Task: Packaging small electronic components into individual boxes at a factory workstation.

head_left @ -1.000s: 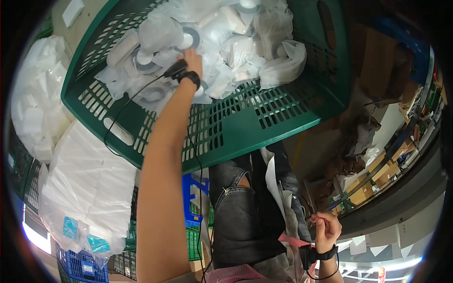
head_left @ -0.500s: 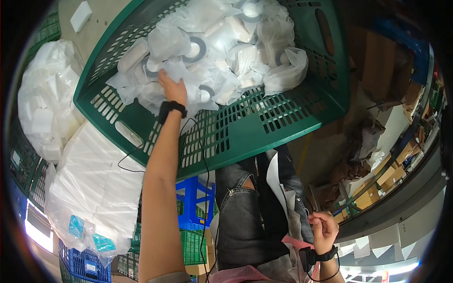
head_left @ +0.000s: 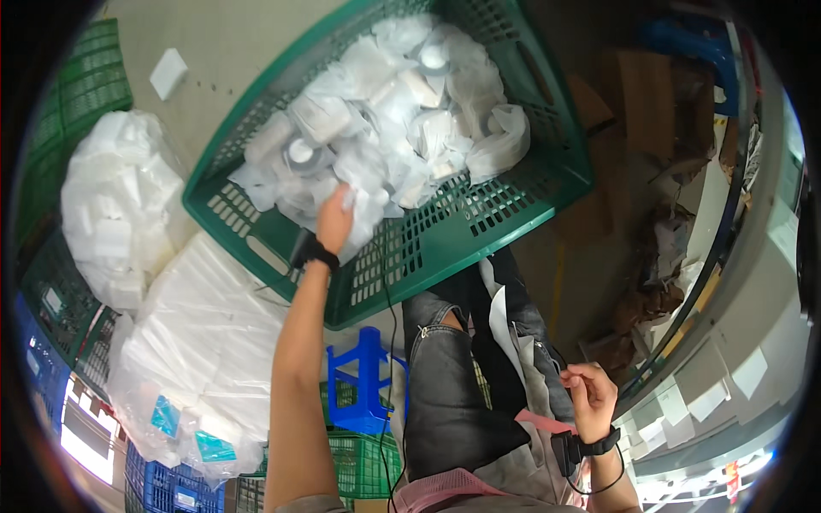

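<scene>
A green slatted crate (head_left: 487, 235) stands tilted in front of me, heaped with pale parts wrapped in thin white plastic bags (head_left: 393, 111). Some parts show round white centres with grey rings. My left hand (head_left: 335, 221) reaches over the crate's near side, its fingers closed on a white plastic bag (head_left: 368, 192) at the heap's near edge. What that bag contains is blurred. By my right thigh, my right hand (head_left: 592, 398) hovers with fingers loosely bent and a gap at the thumb; nothing shows in it. Both wrists wear black bands with cables.
Large clear bags of white pieces (head_left: 115, 205) and flat white sheets (head_left: 209, 342) lie at the left. A blue plastic stool (head_left: 363, 376) stands below the crate, near stacked crates (head_left: 363, 466). Cardboard (head_left: 646, 103) lies at the right beside a curved grey edge. A white block (head_left: 168, 73) rests on the floor.
My left hand has drawn back toward me, pulling at a white bag. The crate now appears lower and more fully in view. My right hand stays by the thigh.
</scene>
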`<state>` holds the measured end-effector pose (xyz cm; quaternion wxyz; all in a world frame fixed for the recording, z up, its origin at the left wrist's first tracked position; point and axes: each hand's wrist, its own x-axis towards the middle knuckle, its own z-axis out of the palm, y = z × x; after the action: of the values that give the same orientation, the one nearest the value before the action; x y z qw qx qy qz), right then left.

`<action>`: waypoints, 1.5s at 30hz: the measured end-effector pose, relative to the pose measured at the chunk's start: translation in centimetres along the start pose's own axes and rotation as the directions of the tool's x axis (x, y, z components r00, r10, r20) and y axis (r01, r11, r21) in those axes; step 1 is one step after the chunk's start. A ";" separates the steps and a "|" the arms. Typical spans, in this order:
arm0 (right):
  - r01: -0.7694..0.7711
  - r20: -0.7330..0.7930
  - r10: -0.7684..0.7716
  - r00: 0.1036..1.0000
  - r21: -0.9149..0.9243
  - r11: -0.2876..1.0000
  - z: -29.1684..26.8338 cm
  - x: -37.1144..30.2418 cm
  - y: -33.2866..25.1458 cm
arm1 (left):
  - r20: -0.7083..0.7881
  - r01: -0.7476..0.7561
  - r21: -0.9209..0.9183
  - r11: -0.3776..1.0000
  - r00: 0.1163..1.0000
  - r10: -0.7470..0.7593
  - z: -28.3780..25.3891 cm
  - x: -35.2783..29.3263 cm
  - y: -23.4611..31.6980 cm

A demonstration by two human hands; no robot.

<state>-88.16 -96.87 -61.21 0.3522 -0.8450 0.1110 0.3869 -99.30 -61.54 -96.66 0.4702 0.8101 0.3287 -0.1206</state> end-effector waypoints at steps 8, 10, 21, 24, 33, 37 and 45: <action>0.482 0.194 -0.445 0.874 -0.235 0.844 -5.7 -4.4 -5.7 | 0.619 -0.446 -0.055 0.893 0.686 0.381 -11.3 -16.1 26.4; 0.597 0.271 -0.535 0.800 -0.269 0.756 -7.9 -6.4 -8.6 | 0.666 -0.577 -0.159 0.801 0.536 0.519 -13.5 -19.9 32.3; 0.792 0.224 -0.774 0.592 0.015 0.611 -16.1 -21.2 -6.4 | 0.845 -0.435 -0.520 0.735 -0.137 0.516 -14.8 -29.5 55.6; 0.748 0.087 -0.747 0.659 0.025 0.663 -18.5 -24.7 -3.8 | 0.909 -0.340 -0.417 0.843 -0.164 0.384 -12.5 -30.6 59.5; 0.579 -0.412 -0.474 0.779 0.763 0.288 -21.7 -28.3 5.3 | 0.971 -0.312 -0.229 0.922 -0.013 0.237 0.3 -32.9 65.2; 0.398 -0.432 -0.359 0.827 0.902 -0.168 -21.4 -27.5 6.7 | 0.969 -0.253 -0.246 0.936 -0.059 0.239 4.1 -34.6 64.7; 0.474 -0.513 -0.107 0.851 0.841 -0.262 -23.3 -24.7 11.3 | 0.944 -0.254 -0.252 0.934 0.146 0.295 6.7 -35.3 64.0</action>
<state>-96.63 -123.06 -38.31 0.9293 -0.3107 0.1952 -0.0422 -83.82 -103.83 -38.68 0.5972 0.5895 -0.1913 -0.5092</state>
